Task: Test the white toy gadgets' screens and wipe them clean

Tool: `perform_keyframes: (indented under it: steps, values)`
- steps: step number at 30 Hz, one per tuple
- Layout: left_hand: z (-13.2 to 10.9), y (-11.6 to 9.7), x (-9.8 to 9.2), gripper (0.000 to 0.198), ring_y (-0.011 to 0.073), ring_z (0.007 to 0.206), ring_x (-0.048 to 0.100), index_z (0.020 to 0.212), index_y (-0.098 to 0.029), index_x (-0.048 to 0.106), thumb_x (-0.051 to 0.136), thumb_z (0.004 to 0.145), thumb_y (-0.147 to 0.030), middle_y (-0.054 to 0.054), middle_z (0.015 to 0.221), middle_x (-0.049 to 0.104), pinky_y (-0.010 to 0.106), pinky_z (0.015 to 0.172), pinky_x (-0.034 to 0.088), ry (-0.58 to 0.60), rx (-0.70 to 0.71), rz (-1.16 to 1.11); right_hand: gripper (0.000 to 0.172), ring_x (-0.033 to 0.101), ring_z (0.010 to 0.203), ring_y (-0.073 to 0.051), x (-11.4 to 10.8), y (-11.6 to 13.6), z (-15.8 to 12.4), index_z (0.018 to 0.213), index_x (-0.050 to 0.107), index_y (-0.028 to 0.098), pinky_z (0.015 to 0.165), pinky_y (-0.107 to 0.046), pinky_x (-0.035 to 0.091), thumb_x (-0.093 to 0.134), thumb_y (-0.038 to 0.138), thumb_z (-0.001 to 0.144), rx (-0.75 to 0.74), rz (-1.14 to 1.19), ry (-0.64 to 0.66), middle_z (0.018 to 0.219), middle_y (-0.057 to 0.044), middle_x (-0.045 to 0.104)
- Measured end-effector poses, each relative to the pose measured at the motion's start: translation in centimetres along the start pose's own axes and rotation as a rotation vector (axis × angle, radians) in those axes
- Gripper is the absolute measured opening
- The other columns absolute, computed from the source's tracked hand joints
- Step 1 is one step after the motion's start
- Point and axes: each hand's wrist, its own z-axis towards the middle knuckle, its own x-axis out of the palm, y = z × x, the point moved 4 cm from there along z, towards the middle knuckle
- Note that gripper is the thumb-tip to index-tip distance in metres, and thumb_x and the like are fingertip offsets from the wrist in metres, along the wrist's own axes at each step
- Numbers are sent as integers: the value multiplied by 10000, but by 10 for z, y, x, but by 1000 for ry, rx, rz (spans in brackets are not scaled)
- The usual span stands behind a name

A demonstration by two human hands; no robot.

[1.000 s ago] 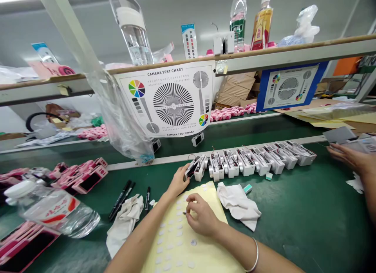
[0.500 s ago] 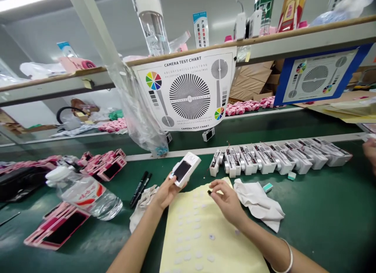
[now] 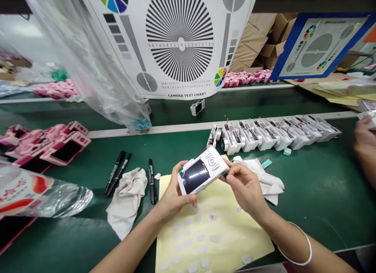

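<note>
A white toy-like digital camera, its dark screen and round button pad facing me, rests tilted in my left hand. The fingers wrap around its left side, with the thumb along the lower edge. My right hand is at the camera's right end, thumb and forefinger pinched on a small black piece, perhaps a memory card, mostly hidden by the fingertips. Beneath both hands lies a yellow sheet dotted with small whitish stickers.
Opened white camera bodies stand in a row behind. Pink cameras and a water bottle are at left. Black markers and white cloths lie nearby. A test chart hangs ahead. Another person's hand is at far right.
My hands have come together, bringing the small black piece to the camera's right end. The view has tilted down and moved closer; a third marker now shows beside the yellow sheet.
</note>
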Motion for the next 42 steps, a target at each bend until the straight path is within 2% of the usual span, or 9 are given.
perform_keyframes:
  steps: [9,15,18,20,22,24,27,32,42]
  values:
    - [-17,-5,18,842,102,515,567,1195,-324,139,743,615,-234,-21,862,522,272,530,514,-119,112,208,165,568,1034,-217,6,11,-8,667,514,187,888,-415,429,615,245,783,-23,-11,-33,1102,-79,634]
    - [-23,-1,9,749,172,797,577,1128,-276,233,744,584,-210,35,1018,453,304,674,500,-352,325,479,116,578,1013,-185,3,3,-7,716,549,194,872,-365,447,605,243,805,-5,39,-17,1095,-63,620]
    - [-24,-4,5,736,200,921,545,1124,-262,268,746,567,-215,42,1044,445,308,744,476,-393,398,549,120,578,992,-158,2,-2,-2,717,540,206,843,-329,475,621,249,794,49,116,35,1095,-25,588]
    - [-22,-8,4,720,207,938,544,1112,-259,294,753,558,-223,37,1041,457,300,748,473,-350,369,520,128,584,947,-128,0,-4,3,775,536,239,783,-277,499,663,248,759,81,172,71,1068,13,566]
    - [-18,-9,3,719,199,866,574,1121,-261,288,752,572,-248,33,1005,491,289,693,484,-244,254,416,271,575,955,-116,-2,-4,8,908,541,302,758,-235,501,717,263,706,71,160,92,1092,30,539]
    - [-14,-6,6,729,175,739,592,1134,-260,264,748,590,-293,29,946,527,278,606,493,-89,93,256,437,553,1023,-140,-4,-2,12,1051,529,344,790,-239,496,743,317,671,30,78,126,1169,12,518]
    - [-10,2,10,744,156,684,587,1138,-245,260,751,585,-326,31,903,555,240,532,488,55,-92,38,462,531,1089,-185,-5,0,14,1132,552,317,863,-288,477,704,388,701,-16,-63,171,1232,-36,526]
    - [-9,8,9,733,142,711,595,1156,-235,286,748,588,-280,33,926,560,186,510,480,32,-150,-52,451,544,1096,-214,-4,1,11,1172,555,290,890,-331,467,666,377,744,-8,-111,194,1194,-50,587]
    - [-9,9,8,747,146,688,606,1153,-241,271,762,592,-296,40,944,547,208,507,499,29,-134,-49,405,571,1019,-204,-4,-2,7,1142,537,255,844,-330,482,634,359,763,2,-107,129,1098,-69,607]
